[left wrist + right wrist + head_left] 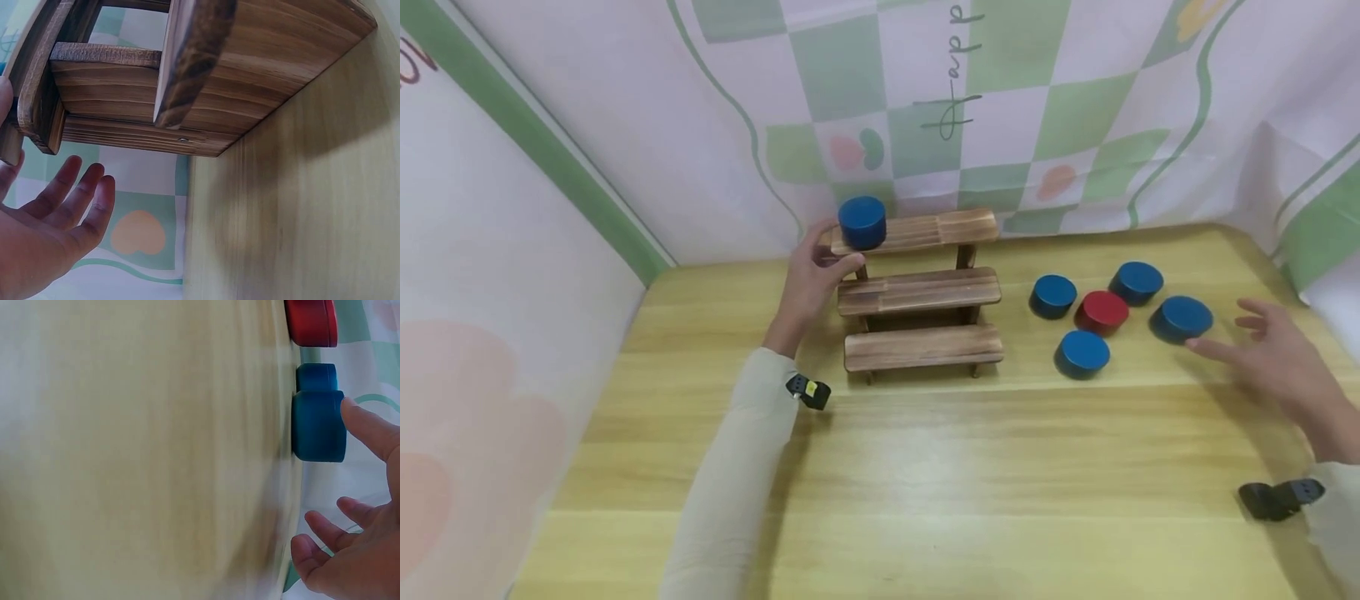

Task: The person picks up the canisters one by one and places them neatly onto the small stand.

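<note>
In the head view, my left hand is at the left end of the top step of a three-tier wooden stand. Thumb and index finger lie on either side of the board's end; the other fingers spread loosely in the left wrist view. A blue round tin sits on that step, just right of the hand. On the right, my right hand is spread beside another blue tin, thumb tip right at its edge. The right wrist view shows this tin standing on the table.
A red tin stands among more blue tins right of the stand. Behind the wooden table hangs a green-and-white checked cloth. A pale panel rises along the left side.
</note>
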Tool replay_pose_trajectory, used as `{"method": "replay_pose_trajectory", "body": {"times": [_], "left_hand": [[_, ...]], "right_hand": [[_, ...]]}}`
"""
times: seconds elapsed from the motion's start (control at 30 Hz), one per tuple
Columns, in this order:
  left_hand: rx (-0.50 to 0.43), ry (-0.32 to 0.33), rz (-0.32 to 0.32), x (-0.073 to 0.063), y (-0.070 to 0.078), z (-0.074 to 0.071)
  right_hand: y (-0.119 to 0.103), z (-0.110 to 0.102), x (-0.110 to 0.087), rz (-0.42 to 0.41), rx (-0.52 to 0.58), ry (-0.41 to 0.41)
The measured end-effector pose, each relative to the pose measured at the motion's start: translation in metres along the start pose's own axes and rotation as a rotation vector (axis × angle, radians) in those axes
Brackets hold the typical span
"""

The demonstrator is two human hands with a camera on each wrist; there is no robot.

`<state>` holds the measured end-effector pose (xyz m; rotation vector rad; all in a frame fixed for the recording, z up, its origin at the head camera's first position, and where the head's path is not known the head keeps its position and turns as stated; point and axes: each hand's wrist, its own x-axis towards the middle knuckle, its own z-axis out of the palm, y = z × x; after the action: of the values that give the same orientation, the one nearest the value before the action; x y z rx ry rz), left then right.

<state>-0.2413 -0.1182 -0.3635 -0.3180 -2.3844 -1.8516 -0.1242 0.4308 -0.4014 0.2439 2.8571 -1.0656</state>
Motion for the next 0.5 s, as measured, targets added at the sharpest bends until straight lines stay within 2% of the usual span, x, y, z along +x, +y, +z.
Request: {"method": "replay_pose_trajectory", "body": {"times": [0.23, 0.5], "left_hand": [[-0.013, -0.003, 0.003, 0.0006, 0.0018, -0.0002], [-0.011, -0.004, -0.02, -0.0005, 0.0032, 0.0002]], "right_hand": [[0.0008, 0.0018, 0.001, 0.01, 0.007, -0.002], [-0.0019, 0.0046, 0.0085, 0.004, -0.054, 0.004]]}}
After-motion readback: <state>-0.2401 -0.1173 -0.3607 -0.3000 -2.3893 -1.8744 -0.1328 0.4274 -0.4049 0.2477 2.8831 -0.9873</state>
